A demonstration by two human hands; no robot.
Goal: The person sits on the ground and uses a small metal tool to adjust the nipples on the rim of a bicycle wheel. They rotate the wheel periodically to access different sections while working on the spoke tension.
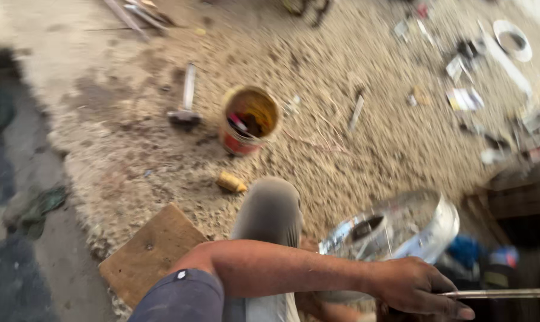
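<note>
Closed around a thin metal rod (498,293) is the left hand (418,288), the arm reaching across the body from the lower left. The fingers are wrapped over the near end and the rod runs out level towards the right edge of the view. Just beyond the knuckles a shiny round metal rim (401,225) is seen, beside a grey-trousered knee (271,210); whether rod and rim touch cannot be told through the blur.

Right hand: only a strip of skin (328,311) is noted under the forearm at the bottom edge. It is possibly that hand, and its grip cannot be told.

Sandy ground (365,161) carries the rest. A red-and-yellow tin (250,119) holding tools stands near its middle, with a hammer (186,106) just to its left and a small yellow piece (230,182) in front. A wooden board (150,253) lies at the lower left edge. Scattered small parts and a white ring (512,39) are grouped at the upper right corner.

Judgement: the rod is held far from its free end, so sag and wobble are to be expected. A firm wrap, a steady wrist and the rod kept level beside the rim are advised.
</note>
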